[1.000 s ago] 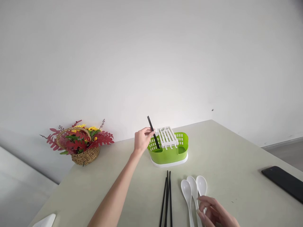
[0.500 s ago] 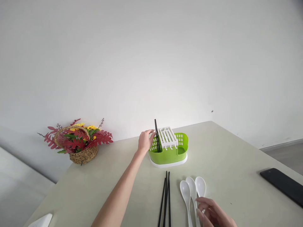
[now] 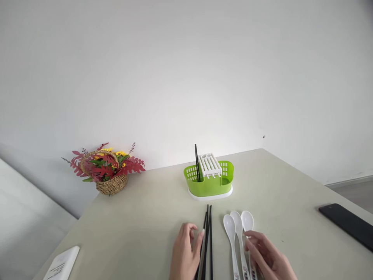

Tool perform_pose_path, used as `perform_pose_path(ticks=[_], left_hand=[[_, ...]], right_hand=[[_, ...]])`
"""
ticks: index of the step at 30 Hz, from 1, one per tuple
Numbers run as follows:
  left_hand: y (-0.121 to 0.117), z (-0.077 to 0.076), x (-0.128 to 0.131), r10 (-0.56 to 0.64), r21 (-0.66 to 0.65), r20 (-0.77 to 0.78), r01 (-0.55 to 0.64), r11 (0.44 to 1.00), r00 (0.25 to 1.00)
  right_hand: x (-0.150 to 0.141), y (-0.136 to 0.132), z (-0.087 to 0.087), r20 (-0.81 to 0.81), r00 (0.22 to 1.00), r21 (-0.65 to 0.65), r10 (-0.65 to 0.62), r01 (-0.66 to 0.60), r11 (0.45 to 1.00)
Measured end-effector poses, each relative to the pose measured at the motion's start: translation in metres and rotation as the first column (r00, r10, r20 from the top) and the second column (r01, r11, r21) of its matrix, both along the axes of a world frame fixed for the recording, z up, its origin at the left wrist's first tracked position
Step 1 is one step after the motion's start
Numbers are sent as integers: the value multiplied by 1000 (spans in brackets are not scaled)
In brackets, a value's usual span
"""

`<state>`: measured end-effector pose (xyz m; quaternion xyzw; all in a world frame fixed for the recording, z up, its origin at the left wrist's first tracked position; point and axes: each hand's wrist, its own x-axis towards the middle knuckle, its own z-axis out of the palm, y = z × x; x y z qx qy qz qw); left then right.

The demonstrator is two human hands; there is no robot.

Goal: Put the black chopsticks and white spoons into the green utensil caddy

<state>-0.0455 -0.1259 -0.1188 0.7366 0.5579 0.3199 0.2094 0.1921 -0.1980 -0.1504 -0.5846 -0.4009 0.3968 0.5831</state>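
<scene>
My left hand (image 3: 186,251) is beside several black chopsticks (image 3: 211,237) lying on the table, thumb and index finger apart at their left side. It seems to hold none of them. My right hand (image 3: 269,254) hovers at the handle of the rightmost of three white spoons (image 3: 247,221); its fingers are half curled, with a gap between thumb and index fingertips. A green basket (image 3: 211,189) on a white base stands farther back, with a white slotted rack (image 3: 210,165) across its middle. Black chopsticks (image 3: 197,163) stand upright in its left compartment.
A wicker basket of artificial flowers (image 3: 112,186) stands at the back left by the wall. A black phone (image 3: 346,225) lies at the right. A white box-like object (image 3: 62,264) lies at the near left edge.
My left hand has drawn back from the green basket to the chopsticks on the table. The chopsticks in the basket stay standing. My right hand remains over the spoons.
</scene>
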Motion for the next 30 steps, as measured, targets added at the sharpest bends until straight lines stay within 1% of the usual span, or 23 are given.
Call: perform_pose_path(ticks=[2, 4, 6, 11, 17, 22, 30], left_hand=[[-16, -12, -6, 2, 39, -58, 0, 999, 998], [-25, -14, -12, -22, 62, -97, 28, 998, 995], [-29, -12, -17, -41, 69, -118, 49, 996, 992], [-34, -3, -19, -40, 102, -114, 51, 993, 993], [-38, -2, -17, -40, 139, -172, 65, 988, 984], [-41, 1, -16, -36, 152, -180, 64, 986, 983], [-40, 0, -16, -24, 121, -165, 44, 992, 986]], right_hand=[[6, 0, -3, 27, 997, -14, 78, -78, 997], [11, 0, -6, 44, 991, -20, 123, -122, 992], [11, -1, -8, 48, 991, -13, 124, -124, 992], [5, -4, -8, 51, 997, 34, 54, -55, 998], [9, -3, -8, 64, 992, 8, 110, -111, 994], [11, -5, -7, 82, 985, 0, 150, -151, 989], [10, -5, -5, 82, 987, 5, 138, -139, 990]])
